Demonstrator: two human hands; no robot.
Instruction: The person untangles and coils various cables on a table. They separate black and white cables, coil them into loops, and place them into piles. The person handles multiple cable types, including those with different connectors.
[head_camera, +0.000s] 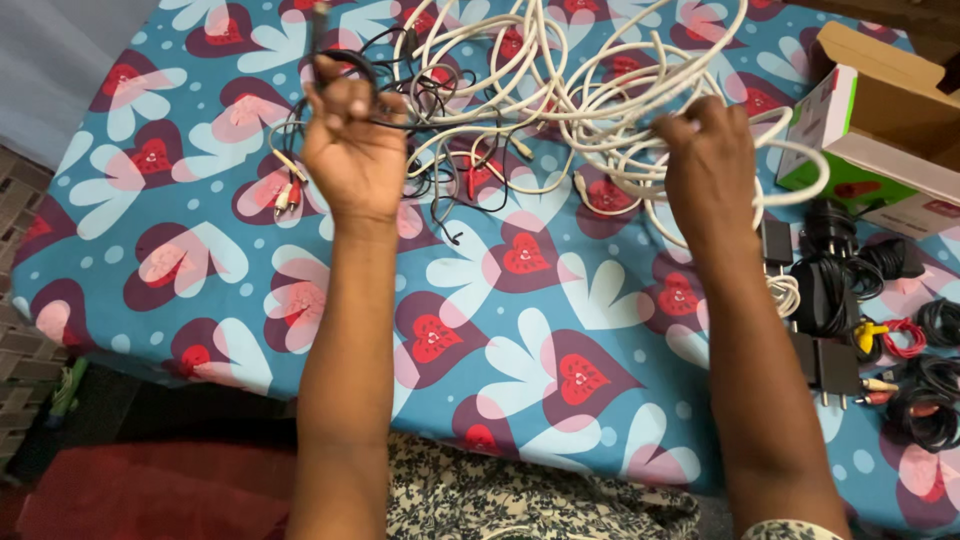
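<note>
My left hand (350, 145) is closed around a thin black cable (345, 65), lifted above the patterned bedspread (500, 320). My right hand (712, 165) grips loops of a thick white cable (600, 100) that lies tangled across the top of the spread. Thin black wires (440, 190) and a cable with red, white and yellow plugs (285, 195) trail between the two hands, mixed into the white tangle.
At the right lie coiled black cables (925, 405), black power adapters (830, 365), a red and yellow lead (885, 335) and an open cardboard box (880, 110). The bed's near edge runs below my arms, with floor and a red mat (150, 490) at lower left.
</note>
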